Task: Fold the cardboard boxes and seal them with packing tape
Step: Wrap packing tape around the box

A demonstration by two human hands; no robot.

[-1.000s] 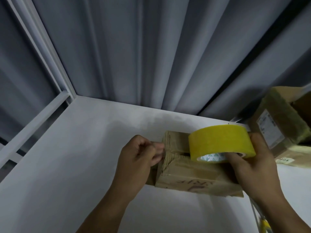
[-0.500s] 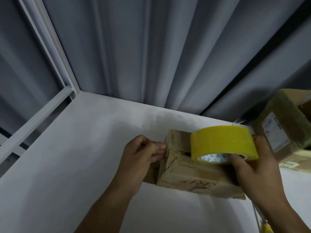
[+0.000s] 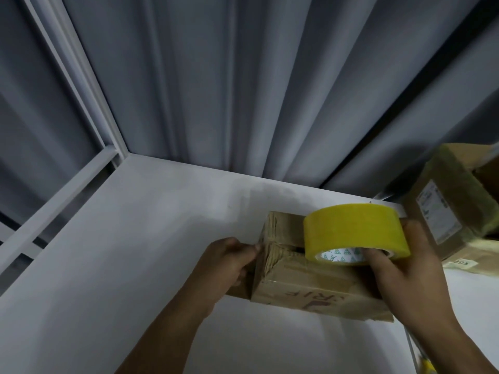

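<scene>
A small brown cardboard box point(image 3: 305, 287) with red writing on its near side lies on the white table point(image 3: 135, 252). My left hand point(image 3: 226, 265) is curled against the box's left end, fingertips pinching at its taped edge. My right hand point(image 3: 399, 271) grips a yellow roll of packing tape point(image 3: 353, 233) and holds it over the right part of the box's top. The box's right end is hidden behind my right hand.
A larger taped cardboard box point(image 3: 453, 201) with a white label stands at the right edge, a flatter package point(image 3: 475, 259) below it. Grey curtains point(image 3: 243, 90) hang behind the table. A white metal frame point(image 3: 75, 85) runs along the left.
My left hand's fingers have slid a little closer onto the box's left edge. The tape roll and right hand stay nearly where they were; the camera has shifted slightly.
</scene>
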